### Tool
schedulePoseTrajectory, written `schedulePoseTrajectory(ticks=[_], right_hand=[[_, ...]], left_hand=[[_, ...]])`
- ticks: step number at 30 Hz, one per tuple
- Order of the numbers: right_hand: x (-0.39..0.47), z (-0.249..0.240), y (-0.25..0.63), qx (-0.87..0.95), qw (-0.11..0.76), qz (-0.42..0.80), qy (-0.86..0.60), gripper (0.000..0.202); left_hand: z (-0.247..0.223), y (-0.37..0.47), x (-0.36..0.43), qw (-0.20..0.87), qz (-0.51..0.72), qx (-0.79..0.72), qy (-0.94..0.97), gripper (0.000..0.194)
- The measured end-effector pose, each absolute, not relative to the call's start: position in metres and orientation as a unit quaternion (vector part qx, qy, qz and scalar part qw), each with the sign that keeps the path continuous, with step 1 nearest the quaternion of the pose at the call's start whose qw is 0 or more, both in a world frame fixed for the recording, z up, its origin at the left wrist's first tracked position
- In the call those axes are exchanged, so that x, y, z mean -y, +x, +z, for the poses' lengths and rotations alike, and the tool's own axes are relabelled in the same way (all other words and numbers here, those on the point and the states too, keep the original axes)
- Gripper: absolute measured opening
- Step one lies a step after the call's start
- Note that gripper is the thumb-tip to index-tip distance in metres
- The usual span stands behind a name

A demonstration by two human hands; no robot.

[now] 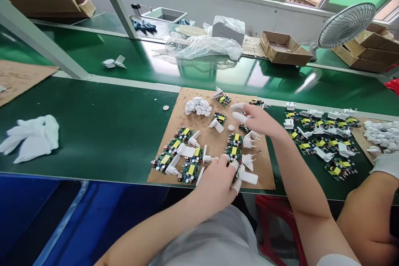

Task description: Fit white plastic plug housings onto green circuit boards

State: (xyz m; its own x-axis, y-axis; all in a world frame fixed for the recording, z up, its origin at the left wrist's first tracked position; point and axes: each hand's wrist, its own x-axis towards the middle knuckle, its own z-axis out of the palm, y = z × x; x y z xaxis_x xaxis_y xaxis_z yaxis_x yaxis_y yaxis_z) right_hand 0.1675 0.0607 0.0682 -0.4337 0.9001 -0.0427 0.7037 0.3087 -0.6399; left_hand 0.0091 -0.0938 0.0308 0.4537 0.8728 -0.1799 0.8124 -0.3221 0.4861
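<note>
My left hand (218,176), with white finger cots, is closed at the front of the cardboard sheet (212,90). Its curled fingers grip a circuit board (233,151) among white plug pieces (248,176); they partly hide it. Farther back, my right hand (260,119) is open, its cotted fingers stretched left above small boards that it partly covers. Left of these fingers lie a circuit board (220,117) with a yellow block and a pile of white caps (198,107). More boards with plugs (183,149) cluster at the sheet's front left.
Rows of boards with plugs (324,133) lie on the green bench to the right, near another person's arm (370,195) and a heap of white parts (382,135). White gloves (34,137) rest at left. Behind stand a fan (347,25), an open carton (285,48) and plastic wrap (199,45).
</note>
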Motion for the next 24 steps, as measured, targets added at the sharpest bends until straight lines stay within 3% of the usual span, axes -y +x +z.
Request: schedulePoseTrajectory(ticks=[4,8,13,17,21,24], right_hand=[[-0.029,0.082,0.212,0.746,0.267,0.354,-0.496,0.034],[0.009,0.076,0.243,0.684,0.393,0.341,-0.511,0.037],[0.053,0.032,0.239,0.590,0.390,0.466,-0.531,0.051],[0.077,0.003,0.211,0.468,0.438,0.633,-0.434,0.066],[0.088,-0.003,0.192,0.367,0.513,0.610,-0.480,0.055],[0.093,-0.003,0.187,0.358,0.525,0.591,-0.497,0.056]], left_hand=[[0.038,-0.009,0.077,0.426,0.265,-0.536,0.679,0.027],[0.042,-0.027,0.063,0.599,0.400,-0.510,0.470,0.043],[0.038,-0.040,0.064,0.720,0.455,-0.450,0.268,0.054],[0.032,-0.039,0.069,0.764,0.414,-0.444,0.217,0.058],[0.027,-0.033,0.073,0.743,0.406,-0.460,0.268,0.068],[0.026,-0.029,0.075,0.662,0.384,-0.547,0.339,0.057]])
